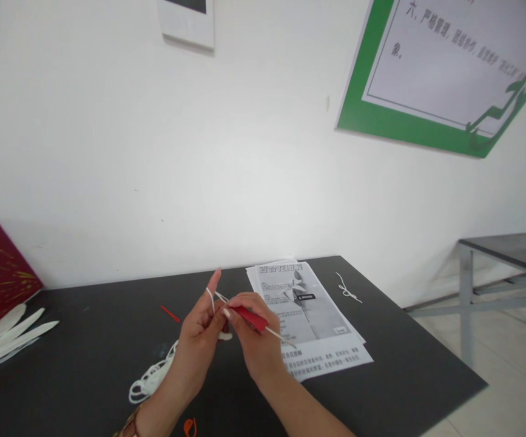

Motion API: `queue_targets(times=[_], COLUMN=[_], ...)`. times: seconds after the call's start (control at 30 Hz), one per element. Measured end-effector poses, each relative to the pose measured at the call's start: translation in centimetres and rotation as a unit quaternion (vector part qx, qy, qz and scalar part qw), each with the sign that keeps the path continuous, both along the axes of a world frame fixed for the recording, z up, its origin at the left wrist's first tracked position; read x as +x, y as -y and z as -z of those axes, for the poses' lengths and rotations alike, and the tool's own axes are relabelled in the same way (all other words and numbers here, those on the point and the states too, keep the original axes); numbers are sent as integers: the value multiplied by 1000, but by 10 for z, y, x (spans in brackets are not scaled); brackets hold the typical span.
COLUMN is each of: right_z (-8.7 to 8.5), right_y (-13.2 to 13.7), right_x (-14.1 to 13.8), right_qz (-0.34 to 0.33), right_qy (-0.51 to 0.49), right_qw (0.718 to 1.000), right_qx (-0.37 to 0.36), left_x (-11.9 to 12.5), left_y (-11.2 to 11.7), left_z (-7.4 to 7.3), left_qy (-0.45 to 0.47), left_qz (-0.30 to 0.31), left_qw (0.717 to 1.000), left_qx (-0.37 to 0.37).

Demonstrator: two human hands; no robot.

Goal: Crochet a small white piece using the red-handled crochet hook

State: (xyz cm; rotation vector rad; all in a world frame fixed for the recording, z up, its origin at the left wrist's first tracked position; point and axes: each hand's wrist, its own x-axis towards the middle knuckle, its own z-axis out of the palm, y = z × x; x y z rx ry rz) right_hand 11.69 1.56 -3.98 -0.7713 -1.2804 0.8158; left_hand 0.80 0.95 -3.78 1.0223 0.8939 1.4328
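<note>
My right hand (257, 347) grips a crochet hook (252, 317) by its red handle, the hook end pointing toward my left hand. With thumb and fingers closed, my left hand (194, 331) pinches a small white crocheted piece (225, 335), mostly hidden by the fingers. Its index finger is raised, and white yarn (210, 297) loops around it and runs to the hook. Both hands nearly touch above the black table. A loose heap of white yarn (148, 381) lies beside and partly behind my left forearm.
Printed sheets (330, 301) lie right of my hands, a white yarn scrap (348, 292) beyond them. Left of my hands is a red plastic needle (170, 313); an orange stitch marker (190, 426) lies nearer. White petal-shaped pieces (14, 343) and a dark red board (3, 261) are far left.
</note>
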Motion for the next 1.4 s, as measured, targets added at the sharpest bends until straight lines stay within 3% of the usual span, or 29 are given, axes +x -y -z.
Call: queue_targets(times=[0.13, 0.33, 0.47, 0.67, 0.77, 0.83, 1.07, 1.23, 1.4], right_z=[6, 11, 11, 3, -2, -2, 7, 6, 5], right_y=[-5, -7, -7, -1, 3, 4, -5, -8, -8], right_x=[0, 0, 2, 3, 1, 0, 2, -1, -3], right_qz=[-6, 28, 32, 38, 27, 22, 3, -39, -40], right_qy=[-58, -88, -51, 6, 35, 34, -41, -160, -208], right_qw=[996, 989, 994, 999, 999, 999, 995, 973, 963], right_qx=[-65, -117, -94, -28, 18, 12, -87, -162, -167], left_x=[3, 1, -3, -3, -5, -6, -8, -1, 3], left_y=[-1, -5, -7, -7, -6, -5, -8, -7, -3], left_z=[-3, -3, -2, -5, -8, -9, -3, 0, 0], left_qy=[-23, -22, -12, 59, 60, 51, -3, -28, -18], left_qz=[-28, 6, -6, 27, 24, 22, -6, -52, -54], left_qw=[999, 1000, 1000, 997, 998, 998, 1000, 998, 998], left_qx=[4, -17, -4, -31, -23, -16, 4, 19, 15])
